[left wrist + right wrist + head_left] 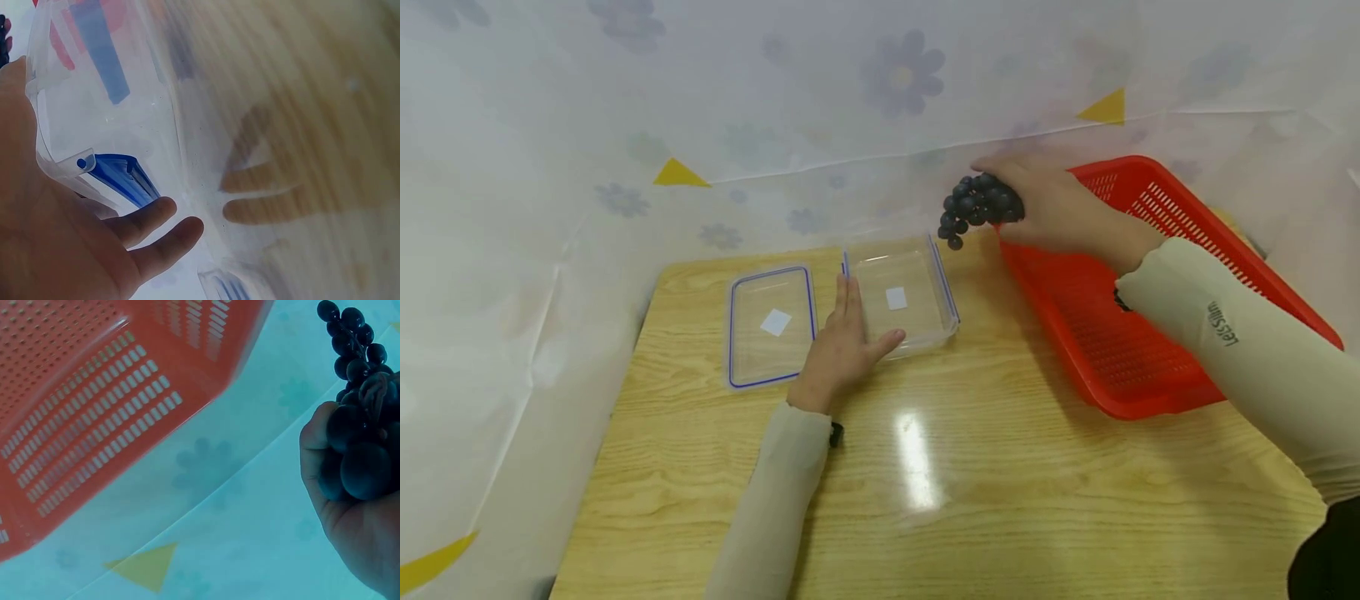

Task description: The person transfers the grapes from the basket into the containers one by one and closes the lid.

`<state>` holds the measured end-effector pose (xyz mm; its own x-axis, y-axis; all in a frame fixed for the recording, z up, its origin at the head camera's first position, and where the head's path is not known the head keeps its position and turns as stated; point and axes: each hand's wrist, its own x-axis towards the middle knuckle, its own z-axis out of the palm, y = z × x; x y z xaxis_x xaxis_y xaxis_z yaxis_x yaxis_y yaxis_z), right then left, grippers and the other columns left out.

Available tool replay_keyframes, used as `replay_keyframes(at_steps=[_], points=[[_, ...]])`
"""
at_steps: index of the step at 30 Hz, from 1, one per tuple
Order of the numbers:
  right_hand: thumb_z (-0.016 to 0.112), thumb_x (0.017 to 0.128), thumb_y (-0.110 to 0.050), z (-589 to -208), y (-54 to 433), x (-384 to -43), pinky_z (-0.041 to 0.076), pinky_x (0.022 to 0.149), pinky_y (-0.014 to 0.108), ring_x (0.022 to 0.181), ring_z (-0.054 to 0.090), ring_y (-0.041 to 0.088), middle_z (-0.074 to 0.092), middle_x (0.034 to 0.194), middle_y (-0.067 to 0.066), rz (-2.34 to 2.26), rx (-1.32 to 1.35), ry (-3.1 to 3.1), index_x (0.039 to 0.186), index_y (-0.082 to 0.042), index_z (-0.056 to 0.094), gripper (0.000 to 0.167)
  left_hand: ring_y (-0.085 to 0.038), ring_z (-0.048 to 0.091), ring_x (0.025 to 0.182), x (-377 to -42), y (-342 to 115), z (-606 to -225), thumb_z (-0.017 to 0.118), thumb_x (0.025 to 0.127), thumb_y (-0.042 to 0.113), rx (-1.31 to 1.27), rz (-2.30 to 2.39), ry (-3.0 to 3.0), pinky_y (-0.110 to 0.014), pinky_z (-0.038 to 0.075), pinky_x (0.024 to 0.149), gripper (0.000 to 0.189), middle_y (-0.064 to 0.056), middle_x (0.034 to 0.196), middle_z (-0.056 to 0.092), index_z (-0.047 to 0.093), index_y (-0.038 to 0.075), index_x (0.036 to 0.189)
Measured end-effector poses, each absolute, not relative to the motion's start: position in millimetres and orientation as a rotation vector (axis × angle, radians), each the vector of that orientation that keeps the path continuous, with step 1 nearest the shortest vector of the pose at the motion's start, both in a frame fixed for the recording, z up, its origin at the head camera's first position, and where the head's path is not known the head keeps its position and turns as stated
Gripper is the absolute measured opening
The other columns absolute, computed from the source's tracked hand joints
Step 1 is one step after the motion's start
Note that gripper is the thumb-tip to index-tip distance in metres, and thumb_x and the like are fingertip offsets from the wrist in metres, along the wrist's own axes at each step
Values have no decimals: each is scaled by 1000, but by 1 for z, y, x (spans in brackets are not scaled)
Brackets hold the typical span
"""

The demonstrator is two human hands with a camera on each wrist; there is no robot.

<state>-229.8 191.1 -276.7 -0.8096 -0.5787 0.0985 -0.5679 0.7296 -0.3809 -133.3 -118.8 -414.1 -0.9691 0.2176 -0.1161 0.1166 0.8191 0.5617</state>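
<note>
A dark bunch of grapes [977, 204] is gripped in my right hand [1067, 208], above the far left corner of the red basket [1071, 367]. In the right wrist view the grapes [365, 472] fill the curled fingers, and the narrow end of the bunch sticks out beyond them. My left hand [842, 346] lies along the left side of a clear plastic box [925, 333], fingers fairly straight and thumb over its near edge. Blue-striped clip flaps [128, 178] show on the box close to the fingers. A white label [897, 298] is seen inside the box outline.
Left of the box lies a clear lid [771, 379] with a blue seal and a white label. The basket takes up the right side of the wooden table [1000, 500]. A pale flowered sheet [820, 100] with yellow triangles rises behind the table.
</note>
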Motion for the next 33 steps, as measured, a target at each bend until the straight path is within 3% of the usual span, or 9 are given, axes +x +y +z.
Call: replay_keyframes(at_steps=[5, 14, 18, 22, 27, 33], points=[[67, 90, -11, -280, 164, -232, 39, 106, 63, 128, 45, 41, 39, 153, 20, -524, -942, 2840, 160, -18, 30, 80, -49, 31, 142, -134, -118, -415, 56, 92, 70, 250, 870, 2818, -58, 36, 109, 114, -6, 166, -20, -14, 11, 160], [69, 89, -15, -295, 112, -247, 46, 101, 59, 122, 53, 39, 43, 148, 21, -382, -977, 2754, 159, -18, 31, 80, -51, 36, 138, -134, -115, -416, 57, 92, 69, 242, 891, 2815, -59, 40, 106, 114, -5, 166, -20, -17, 16, 159], [67, 89, -17, -304, 87, -253, 53, 89, 54, 114, 58, 37, 42, 148, 24, -358, -870, 2770, 161, -18, 26, 83, -51, 37, 137, -132, -115, -415, 56, 91, 71, 248, 896, 2818, -59, 41, 105, 114, -5, 166, -20, -18, 16, 159], [67, 93, -26, -316, 68, -253, 51, 91, 57, 113, 58, 43, 40, 147, 28, -388, -701, 2831, 161, -11, 23, 82, -50, 39, 136, -131, -113, -415, 55, 91, 72, 249, 885, 2823, -58, 43, 103, 114, -6, 167, -19, -18, 16, 159], [68, 93, -33, -333, 59, -244, 48, 96, 58, 111, 57, 42, 50, 132, 25, -342, -607, 2806, 150, -6, 35, 72, -49, 43, 134, -130, -111, -414, 56, 92, 70, 279, 883, 2846, -56, 45, 101, 114, -11, 167, -15, -13, 11, 161], [71, 88, -19, -338, 60, -227, 51, 88, 50, 99, 56, 31, 59, 111, 15, -222, -668, 2720, 128, -5, 53, 46, -49, 43, 134, -131, -110, -412, 58, 92, 68, 284, 887, 2843, -55, 45, 102, 114, -11, 167, -14, -11, 10, 161]])
